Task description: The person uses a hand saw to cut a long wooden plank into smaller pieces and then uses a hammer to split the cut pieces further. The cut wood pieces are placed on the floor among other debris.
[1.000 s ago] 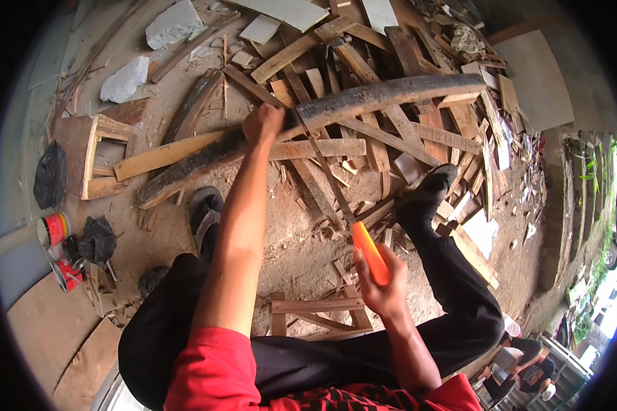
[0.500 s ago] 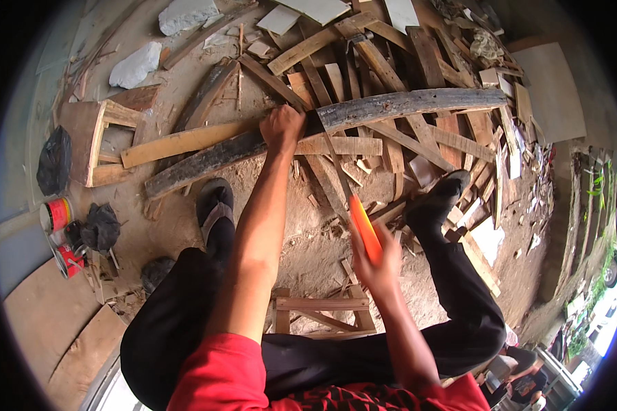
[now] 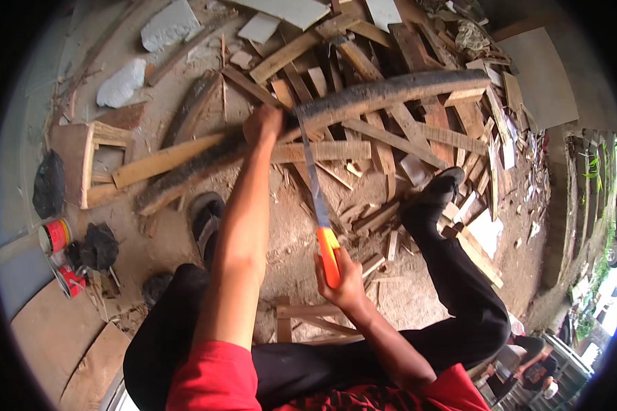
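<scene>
A long, dark, weathered wooden beam [image 3: 397, 89] lies slantwise across the scrap pile, its left end lower in the view. My left hand [image 3: 262, 125] is closed on the beam, left of the saw blade. My right hand [image 3: 346, 282] grips the orange and yellow handle of a handsaw [image 3: 314, 185]. The saw's grey blade runs up from the handle to the beam, and its far end meets the beam just right of my left hand. How deep the blade sits in the wood I cannot tell.
Scrap planks [image 3: 322, 151] are heaped under and beyond the beam. A small wooden frame [image 3: 284, 322] lies between my legs. At left are a wooden box [image 3: 82, 164], red cans [image 3: 56, 236] and black plastic bags [image 3: 97, 246]. A person [image 3: 536, 370] is at the lower right.
My right hand has drawn the handsaw back toward me and slightly left, so more of its blade shows. My left hand stays on the beam. The whole view has shifted slightly.
</scene>
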`<act>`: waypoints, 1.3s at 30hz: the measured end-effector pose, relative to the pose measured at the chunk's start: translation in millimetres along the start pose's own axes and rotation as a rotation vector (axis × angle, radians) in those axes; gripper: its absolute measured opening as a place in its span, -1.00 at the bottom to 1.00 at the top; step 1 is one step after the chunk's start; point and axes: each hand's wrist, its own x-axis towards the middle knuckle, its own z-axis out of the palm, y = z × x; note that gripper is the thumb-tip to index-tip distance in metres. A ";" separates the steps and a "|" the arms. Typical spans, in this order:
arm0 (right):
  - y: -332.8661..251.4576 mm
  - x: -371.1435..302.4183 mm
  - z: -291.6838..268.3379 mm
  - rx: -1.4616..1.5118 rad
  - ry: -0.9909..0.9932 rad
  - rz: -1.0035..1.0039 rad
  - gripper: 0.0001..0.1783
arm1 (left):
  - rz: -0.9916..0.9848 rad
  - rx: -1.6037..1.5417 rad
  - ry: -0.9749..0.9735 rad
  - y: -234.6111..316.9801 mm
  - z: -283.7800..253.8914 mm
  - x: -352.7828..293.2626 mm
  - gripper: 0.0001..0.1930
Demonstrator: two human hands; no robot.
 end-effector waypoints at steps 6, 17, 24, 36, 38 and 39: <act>26.4 -20.4 -50.6 0.269 0.004 0.287 -0.79 | 0.138 0.124 0.297 6.2 9.6 -48.0 -0.60; -54.1 -40.9 -109.9 0.143 0.199 0.256 -0.59 | 0.414 0.132 -0.075 -8.5 -3.0 -96.6 -0.23; -65.6 -89.9 -87.2 0.380 0.220 0.226 -0.62 | 0.403 0.216 -0.087 -69.9 15.1 -100.8 -0.06; -59.5 -111.7 -82.8 0.518 0.392 0.204 -0.65 | 0.558 0.487 0.119 24.1 -54.8 -182.4 -0.48; -56.5 -114.0 -78.9 0.486 0.392 0.168 -0.66 | 0.658 0.539 0.269 13.9 -59.3 -175.5 -0.37; -54.8 -114.8 -76.5 0.478 0.370 0.164 -0.67 | 0.681 0.562 0.317 8.8 -64.2 -169.9 -0.35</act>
